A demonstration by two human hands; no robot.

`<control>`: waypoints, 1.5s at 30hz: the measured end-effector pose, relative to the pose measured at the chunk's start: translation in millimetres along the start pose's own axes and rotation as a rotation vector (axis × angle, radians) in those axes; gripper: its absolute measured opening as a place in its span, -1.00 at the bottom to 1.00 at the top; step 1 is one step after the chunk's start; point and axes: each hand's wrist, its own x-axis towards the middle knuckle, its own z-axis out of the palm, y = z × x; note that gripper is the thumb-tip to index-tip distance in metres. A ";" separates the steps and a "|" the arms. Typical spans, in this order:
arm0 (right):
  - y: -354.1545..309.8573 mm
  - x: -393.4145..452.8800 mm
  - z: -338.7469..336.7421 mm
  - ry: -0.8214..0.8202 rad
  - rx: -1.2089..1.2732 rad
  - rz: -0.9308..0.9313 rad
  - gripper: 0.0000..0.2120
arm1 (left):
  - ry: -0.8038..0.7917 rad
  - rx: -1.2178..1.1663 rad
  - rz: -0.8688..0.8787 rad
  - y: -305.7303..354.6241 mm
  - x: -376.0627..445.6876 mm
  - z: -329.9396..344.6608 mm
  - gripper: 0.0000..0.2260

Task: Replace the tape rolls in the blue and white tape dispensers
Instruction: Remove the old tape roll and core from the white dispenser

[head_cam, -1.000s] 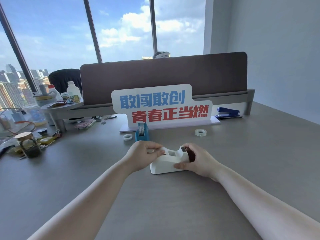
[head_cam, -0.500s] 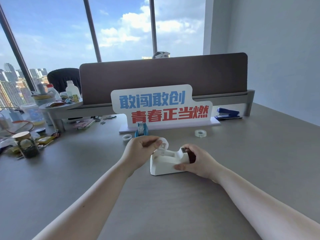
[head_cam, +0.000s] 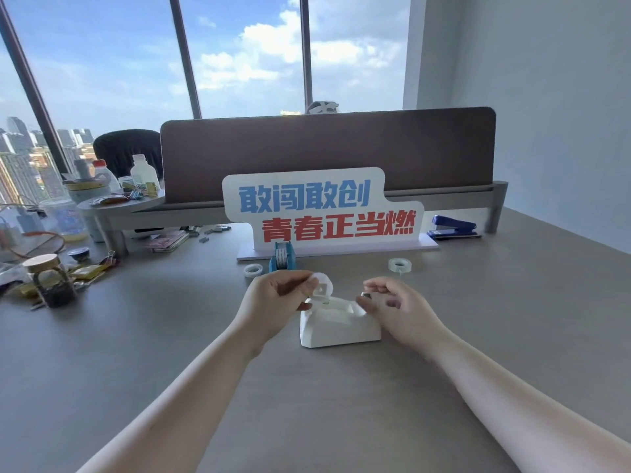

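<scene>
Pinched in the grip of the left hand (head_cam: 278, 300) is a small white tape roll (head_cam: 322, 289), held upright just above the rear of the white tape dispenser (head_cam: 338, 327), thumb and fingertips closed on its left edge. Beside it the right hand (head_cam: 397, 307) hovers over the dispenser's cutter end with fingers loosely curled and grasping nothing; whether its fingertips brush the dispenser cannot be told. That white dispenser sits on the grey desk (head_cam: 478, 336), straight ahead between the two forearms, its well open on top. Just behind the left hand stands the blue tape dispenser (head_cam: 282, 258), end-on to the camera, with a roll seated in it. A loose clear tape roll (head_cam: 253, 270) lies flat just left of the blue dispenser, and another tape roll (head_cam: 400, 265) lies flat farther right, well apart from the first. Behind these stands a white sign (head_cam: 321, 209) with blue and red characters, and a blue stapler (head_cam: 452, 227) rests near its right end. A lidded glass jar (head_cam: 51, 285) stands among clutter at the desk's far left.
</scene>
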 end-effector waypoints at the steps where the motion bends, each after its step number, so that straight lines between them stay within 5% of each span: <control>1: -6.3 0.6 -0.7 0.049 0.028 -0.032 -0.63 | -0.007 -0.029 -0.011 1.0 -1.0 0.7 -0.85; 4: -28.7 2.2 -1.9 0.064 0.120 -0.112 -0.80 | -0.062 -0.110 -0.041 3.6 -5.5 5.1 -0.86; 10: -49.1 1.5 6.4 -0.158 0.191 -0.127 -0.80 | -0.096 -0.176 -0.064 4.6 -12.2 11.4 -0.89; 14: -45.5 -0.7 13.6 -0.128 0.263 -0.130 -0.68 | -0.063 -0.158 -0.091 2.3 -13.1 9.5 -0.90; 21: -46.9 -0.3 15.4 -0.017 0.335 -0.150 -0.74 | -0.047 -0.330 -0.142 5.5 -11.3 14.0 -0.90; 24: -45.3 0.5 16.5 0.023 0.332 -0.167 -0.79 | -0.100 -0.415 -0.159 7.0 -11.9 14.4 -0.73; 32: -41.8 7.6 12.9 0.273 0.107 -0.270 -0.85 | -0.020 -0.398 -0.175 2.4 -8.0 12.6 -0.69; 39: -8.4 11.3 -18.5 0.427 -0.170 -0.246 -0.92 | 0.051 -0.289 -0.187 -2.6 -3.3 8.4 -0.84; 45: 22.7 8.7 -32.5 0.181 -0.454 0.100 -0.85 | 0.049 -0.148 -0.102 -0.8 2.6 16.8 -0.85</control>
